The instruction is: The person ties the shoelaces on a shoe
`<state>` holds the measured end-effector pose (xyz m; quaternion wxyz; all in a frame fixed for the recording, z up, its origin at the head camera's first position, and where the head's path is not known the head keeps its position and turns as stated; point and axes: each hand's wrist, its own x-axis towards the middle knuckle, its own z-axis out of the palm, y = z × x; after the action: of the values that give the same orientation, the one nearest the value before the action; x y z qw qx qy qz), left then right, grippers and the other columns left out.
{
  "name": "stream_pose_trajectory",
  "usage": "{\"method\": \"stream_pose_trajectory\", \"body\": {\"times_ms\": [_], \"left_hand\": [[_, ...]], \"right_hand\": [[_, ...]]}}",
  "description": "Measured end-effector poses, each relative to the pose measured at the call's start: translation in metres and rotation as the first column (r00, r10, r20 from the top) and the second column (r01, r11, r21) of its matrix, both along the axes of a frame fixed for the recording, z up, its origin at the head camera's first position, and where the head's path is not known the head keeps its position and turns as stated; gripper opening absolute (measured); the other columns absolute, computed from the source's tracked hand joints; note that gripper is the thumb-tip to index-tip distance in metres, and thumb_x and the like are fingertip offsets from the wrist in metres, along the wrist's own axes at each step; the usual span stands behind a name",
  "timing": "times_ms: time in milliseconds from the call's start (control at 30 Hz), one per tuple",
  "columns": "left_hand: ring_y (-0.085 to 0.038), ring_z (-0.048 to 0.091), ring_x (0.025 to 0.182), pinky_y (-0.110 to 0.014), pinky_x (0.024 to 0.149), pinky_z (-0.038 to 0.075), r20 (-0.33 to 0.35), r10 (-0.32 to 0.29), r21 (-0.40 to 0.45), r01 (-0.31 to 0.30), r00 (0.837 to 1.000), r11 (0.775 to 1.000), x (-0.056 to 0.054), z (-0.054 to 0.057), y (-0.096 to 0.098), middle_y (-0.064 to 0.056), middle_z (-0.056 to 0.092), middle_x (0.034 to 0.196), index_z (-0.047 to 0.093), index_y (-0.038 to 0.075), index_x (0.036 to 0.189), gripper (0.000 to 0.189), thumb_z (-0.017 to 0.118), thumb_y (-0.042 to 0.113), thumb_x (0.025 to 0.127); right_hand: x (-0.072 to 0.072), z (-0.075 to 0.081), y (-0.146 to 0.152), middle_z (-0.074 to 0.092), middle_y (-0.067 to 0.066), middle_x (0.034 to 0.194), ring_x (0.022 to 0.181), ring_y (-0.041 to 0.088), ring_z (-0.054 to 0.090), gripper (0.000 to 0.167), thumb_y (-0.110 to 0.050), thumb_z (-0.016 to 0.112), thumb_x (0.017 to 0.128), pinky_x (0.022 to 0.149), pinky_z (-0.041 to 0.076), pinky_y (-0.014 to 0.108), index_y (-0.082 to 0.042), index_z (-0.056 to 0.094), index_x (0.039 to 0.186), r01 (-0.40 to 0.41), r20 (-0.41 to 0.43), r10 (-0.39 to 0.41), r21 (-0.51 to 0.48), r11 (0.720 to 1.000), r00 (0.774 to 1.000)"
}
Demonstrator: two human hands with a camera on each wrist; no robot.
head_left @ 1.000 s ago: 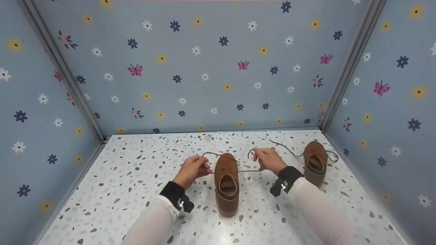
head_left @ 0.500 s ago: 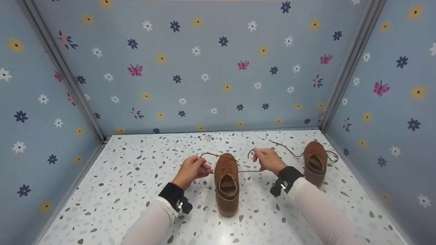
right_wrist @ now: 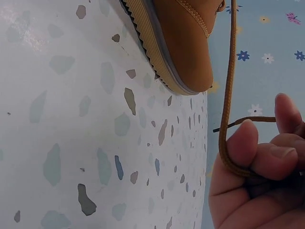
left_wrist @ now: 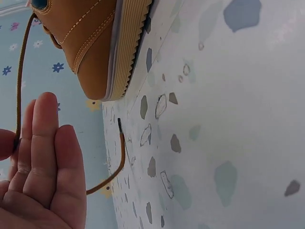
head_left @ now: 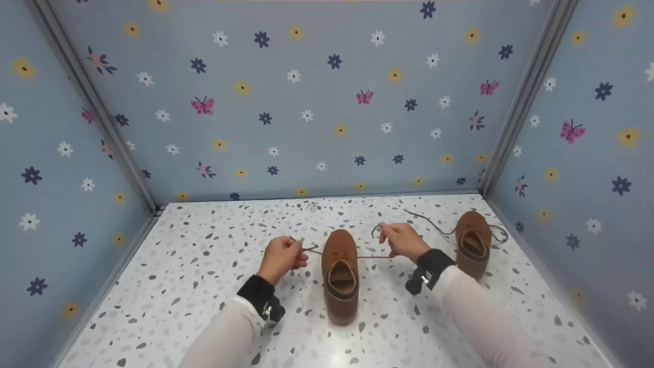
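Note:
A brown lace-up shoe (head_left: 341, 309) stands upright on the speckled surface between the hands, toe pointing away. My left hand (head_left: 282, 258), left of the shoe, pinches one of its laces (left_wrist: 19, 81) between thumb and finger. In the left wrist view the other fingers are extended, and a dark-tipped lace end (left_wrist: 123, 152) hangs past them. On the other side, my right hand (head_left: 404, 241) holds the second lace (right_wrist: 230, 71) in curled fingers. That lace runs taut from the shoe, and its dark tip (right_wrist: 217, 130) sticks out beyond the fingers.
Another brown shoe (head_left: 473, 225) stands at the far right, beyond the right hand, with its laces spread loose on both sides. A flowered back panel (head_left: 317, 148) and flowered side panels enclose the white speckled surface (head_left: 214, 291).
The left hand has shifted slightly left and turned. The lace end that lay across the shoe's toe has been drawn off to the left side. My right hand stays in place.

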<state>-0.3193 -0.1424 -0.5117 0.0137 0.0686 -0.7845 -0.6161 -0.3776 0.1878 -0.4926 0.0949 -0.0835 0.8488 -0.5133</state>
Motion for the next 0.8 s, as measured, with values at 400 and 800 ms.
{"method": "stream_pose_trajectory", "body": {"times_ms": [400, 800], "left_hand": [[-0.012, 0.075, 0.065, -0.024, 0.054, 0.054, -0.054, 0.006, -0.209, -0.017, 0.999, 0.978, -0.001, 0.009, 0.009, -0.007, 0.079, 0.083, 0.072, 0.004, 0.093, 0.02, 0.065, 0.02, 0.101], [-0.016, 0.077, 0.071, -0.026, 0.068, 0.059, -0.095, -0.024, -0.205, 0.004, 0.995, 0.979, -0.005, 0.014, 0.015, -0.01, 0.081, 0.092, 0.072, 0.0, 0.107, 0.02, 0.062, 0.016, 0.102]], "right_hand": [[-0.003, 0.006, 0.0, 0.033, -0.008, 0.056, 0.053, 0.01, 0.035, 0.045, -0.022, 0.034, 0.109, 0.068, 0.059, 0.029, 0.008, 0.067, 0.117, 0.04, 0.104, -0.03, -0.092, 0.995, 0.994], [-0.002, 0.009, 0.002, 0.058, 0.0, 0.071, 0.069, 0.014, 0.064, 0.04, -0.012, 0.038, 0.111, 0.074, 0.061, 0.03, 0.002, 0.059, 0.141, -0.037, 0.051, 0.04, -0.057, 0.998, 0.998]]}}
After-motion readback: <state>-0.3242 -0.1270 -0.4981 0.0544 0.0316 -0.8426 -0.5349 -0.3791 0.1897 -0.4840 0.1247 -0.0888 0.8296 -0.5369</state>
